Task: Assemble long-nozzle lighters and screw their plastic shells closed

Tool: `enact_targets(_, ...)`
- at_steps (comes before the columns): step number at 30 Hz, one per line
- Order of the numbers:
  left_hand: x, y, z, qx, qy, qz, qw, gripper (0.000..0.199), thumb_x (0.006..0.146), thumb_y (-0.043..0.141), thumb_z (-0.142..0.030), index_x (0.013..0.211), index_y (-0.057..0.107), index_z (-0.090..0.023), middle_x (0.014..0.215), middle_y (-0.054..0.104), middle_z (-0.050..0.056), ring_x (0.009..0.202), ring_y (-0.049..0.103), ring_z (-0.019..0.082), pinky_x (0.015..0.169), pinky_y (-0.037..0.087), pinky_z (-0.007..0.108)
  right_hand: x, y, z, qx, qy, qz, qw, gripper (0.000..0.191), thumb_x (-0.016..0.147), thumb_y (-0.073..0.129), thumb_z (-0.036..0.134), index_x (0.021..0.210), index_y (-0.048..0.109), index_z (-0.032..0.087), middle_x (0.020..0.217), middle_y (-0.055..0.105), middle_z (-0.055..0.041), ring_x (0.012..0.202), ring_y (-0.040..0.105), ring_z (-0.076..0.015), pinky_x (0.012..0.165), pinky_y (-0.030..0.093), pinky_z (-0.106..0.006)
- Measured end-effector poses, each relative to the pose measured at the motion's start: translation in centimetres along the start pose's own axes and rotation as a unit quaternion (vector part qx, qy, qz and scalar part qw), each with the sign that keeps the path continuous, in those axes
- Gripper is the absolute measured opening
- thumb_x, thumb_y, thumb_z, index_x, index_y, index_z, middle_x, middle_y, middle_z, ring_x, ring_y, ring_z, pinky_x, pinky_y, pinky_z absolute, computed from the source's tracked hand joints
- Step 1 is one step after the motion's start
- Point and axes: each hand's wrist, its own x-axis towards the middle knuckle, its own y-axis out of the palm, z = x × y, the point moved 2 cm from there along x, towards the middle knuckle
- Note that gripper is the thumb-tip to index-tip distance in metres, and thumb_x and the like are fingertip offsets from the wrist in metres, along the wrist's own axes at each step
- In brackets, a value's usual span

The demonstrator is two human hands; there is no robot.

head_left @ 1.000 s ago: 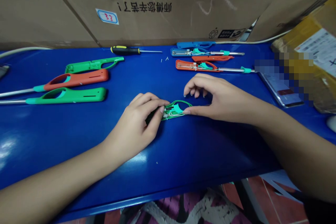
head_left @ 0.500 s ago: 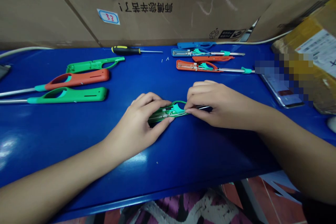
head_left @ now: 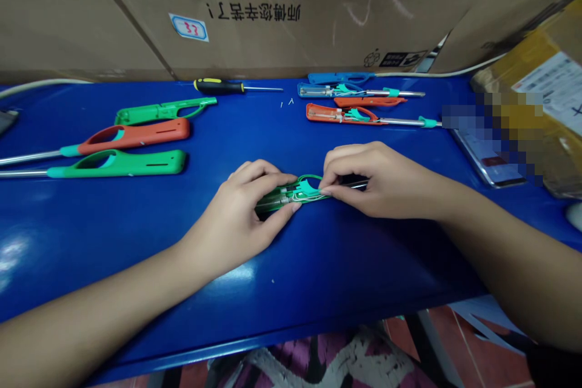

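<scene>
An opened green gas lighter lies on the blue table, its inner parts facing up. Inside it I see a clear tank, a turquoise trigger and thin white wires. My left hand grips the handle end between thumb and fingers. At the neck, just past the trigger, my right hand pinches the lighter; its fingertips hide whether they hold a wire or the shell. The metal tube shows partly behind those fingers.
A green half shell, a closed orange lighter and a closed green lighter lie left. Behind are a screwdriver, tiny screws, an opened blue lighter and an opened orange lighter. A phone lies right.
Both hands stay almost in place on the green lighter. A little more of the metal tube shows by my right hand. The view has shifted very slightly.
</scene>
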Motion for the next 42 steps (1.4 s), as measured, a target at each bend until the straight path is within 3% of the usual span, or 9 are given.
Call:
enact_targets(4,0.0,-0.1,0.0,0.001,0.002,0.0,1.0,0.027,0.091,0.068,-0.027,0.117,0.07,-0.019,0.106,0.067,0.008,0.097,0.064,0.022,0.088,0.054,0.04,0.0,0.1,-0.2,0.012,0.019,0.01,1.0,0.015,0.088,0.059,0.009,0.082,0.069,0.018,0.086,0.067,-0.0022,0.078,0.061,-0.0141,0.069,0.045,-0.028)
enact_targets(21,0.0,0.0,0.1,-0.011,-0.006,-0.001,1.0,0.029,0.09,0.069,-0.024,0.119,0.072,-0.019,0.106,0.065,0.007,0.097,0.063,0.021,0.087,0.054,0.038,0.2,0.1,0.1,-0.06,-0.05,-0.009,0.997,0.015,0.091,0.059,0.011,0.08,0.066,0.019,0.081,0.067,-0.0027,0.082,0.059,-0.017,0.077,0.042,-0.032)
enact_targets(30,-0.1,0.0,0.1,-0.007,-0.005,0.001,1.0,0.031,0.089,0.069,-0.024,0.119,0.071,-0.018,0.106,0.066,0.007,0.097,0.064,0.021,0.088,0.054,0.038,0.1,0.2,0.0,-0.068,-0.049,0.002,0.996,0.015,0.092,0.059,0.013,0.083,0.069,0.019,0.083,0.068,-0.0026,0.083,0.058,-0.0176,0.077,0.043,-0.032)
enact_targets(38,-0.2,0.1,-0.4,0.061,0.017,0.013,0.998,0.031,0.092,0.065,-0.025,0.123,0.065,-0.022,0.111,0.066,0.006,0.102,0.064,0.023,0.087,0.051,0.039,-0.3,-0.2,0.2,-0.146,-0.041,0.004,0.988,0.009,0.093,0.066,0.028,0.09,0.07,0.021,0.089,0.065,-0.0038,0.088,0.056,-0.0204,0.083,0.039,-0.035)
enact_targets(42,-0.3,-0.1,-0.9,0.107,0.043,0.013,0.993,0.028,0.094,0.062,-0.026,0.122,0.064,-0.023,0.112,0.066,0.006,0.101,0.063,0.023,0.084,0.046,0.038,-0.5,-0.6,0.6,-0.191,-0.041,0.006,0.981,0.019,0.093,0.067,0.041,0.092,0.065,0.022,0.09,0.064,-0.0035,0.087,0.055,-0.0216,0.08,0.036,-0.035)
